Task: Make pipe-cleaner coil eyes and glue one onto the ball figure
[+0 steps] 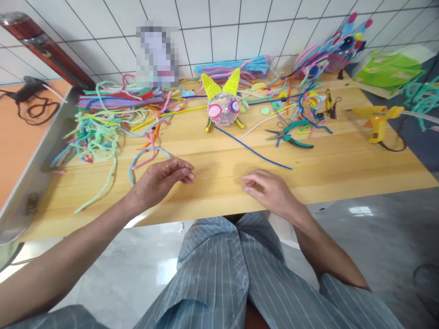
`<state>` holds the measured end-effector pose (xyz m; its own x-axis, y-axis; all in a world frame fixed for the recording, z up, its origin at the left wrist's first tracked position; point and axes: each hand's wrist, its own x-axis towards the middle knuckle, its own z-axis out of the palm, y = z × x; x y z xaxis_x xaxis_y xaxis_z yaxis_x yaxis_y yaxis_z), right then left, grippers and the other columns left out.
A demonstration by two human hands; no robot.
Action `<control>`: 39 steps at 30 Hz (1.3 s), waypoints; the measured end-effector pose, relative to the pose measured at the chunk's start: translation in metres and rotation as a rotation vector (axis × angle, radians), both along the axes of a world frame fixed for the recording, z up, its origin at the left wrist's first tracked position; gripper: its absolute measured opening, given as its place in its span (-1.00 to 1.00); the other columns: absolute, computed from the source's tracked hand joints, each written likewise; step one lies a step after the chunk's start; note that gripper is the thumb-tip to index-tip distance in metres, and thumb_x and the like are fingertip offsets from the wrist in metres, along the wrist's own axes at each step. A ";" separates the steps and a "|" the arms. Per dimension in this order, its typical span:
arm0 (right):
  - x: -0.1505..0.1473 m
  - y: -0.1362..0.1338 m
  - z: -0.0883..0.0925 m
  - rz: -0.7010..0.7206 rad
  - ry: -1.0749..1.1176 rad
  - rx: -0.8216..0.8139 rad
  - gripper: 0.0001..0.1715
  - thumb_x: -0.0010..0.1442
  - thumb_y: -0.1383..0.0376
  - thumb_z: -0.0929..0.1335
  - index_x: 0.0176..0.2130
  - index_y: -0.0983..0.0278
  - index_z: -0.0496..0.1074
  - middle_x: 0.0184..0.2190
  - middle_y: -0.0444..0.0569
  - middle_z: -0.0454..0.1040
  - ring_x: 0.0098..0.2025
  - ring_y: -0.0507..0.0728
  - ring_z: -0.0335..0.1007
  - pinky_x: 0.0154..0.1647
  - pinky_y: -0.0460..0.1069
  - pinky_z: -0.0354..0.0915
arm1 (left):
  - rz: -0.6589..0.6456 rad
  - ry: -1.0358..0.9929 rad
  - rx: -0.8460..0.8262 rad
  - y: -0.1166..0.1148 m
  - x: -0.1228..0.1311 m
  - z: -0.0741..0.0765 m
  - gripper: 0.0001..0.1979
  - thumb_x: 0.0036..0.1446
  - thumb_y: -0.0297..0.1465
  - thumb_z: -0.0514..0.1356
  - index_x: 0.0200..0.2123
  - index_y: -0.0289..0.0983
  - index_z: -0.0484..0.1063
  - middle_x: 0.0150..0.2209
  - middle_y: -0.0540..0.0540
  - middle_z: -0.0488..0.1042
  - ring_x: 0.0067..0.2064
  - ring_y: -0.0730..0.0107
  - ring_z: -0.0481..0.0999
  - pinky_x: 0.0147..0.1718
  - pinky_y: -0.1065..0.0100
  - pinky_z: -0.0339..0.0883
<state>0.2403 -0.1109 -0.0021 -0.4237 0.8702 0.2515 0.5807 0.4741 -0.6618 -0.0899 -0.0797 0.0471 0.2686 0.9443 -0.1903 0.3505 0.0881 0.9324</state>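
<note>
My left hand rests above the front of the wooden table, fingers curled together and thumb against them, with nothing visible in its grip. A bent light-blue pipe cleaner lies just beside its wrist. My right hand is loosely curled at the table's front edge, a gap between thumb and fingers and nothing in it. Beyond that hand lies a straight dark-blue pipe cleaner. Farther back stands a clear round ball figure with yellow ears, pink-rimmed and blue-rimmed eyes, and small feet.
Tangled pipe cleaners cover the left side. Green-handled pliers lie right of centre, near a yellow glue gun. Bundled pipe cleaners and another decorated figure stand by the tiled wall. A red-brown cylinder leans at left.
</note>
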 end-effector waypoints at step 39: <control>-0.063 0.077 0.021 0.035 0.128 0.460 -0.78 0.43 0.39 0.28 0.03 0.15 0.28 -0.12 0.06 0.45 -0.05 0.23 0.46 -0.13 0.13 0.43 | 0.078 -0.964 -0.506 0.014 0.090 -0.005 -0.55 -0.02 -0.09 0.56 -0.28 -0.36 0.64 -0.27 -0.16 0.65 -0.22 0.32 0.61 0.01 0.29 0.44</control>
<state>0.1775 -0.0343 0.0194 -0.3909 0.6424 0.6592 0.4870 0.7521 -0.4441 -0.0001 -0.0662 0.0418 0.4556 0.8370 -0.3031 -0.5310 0.5288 0.6621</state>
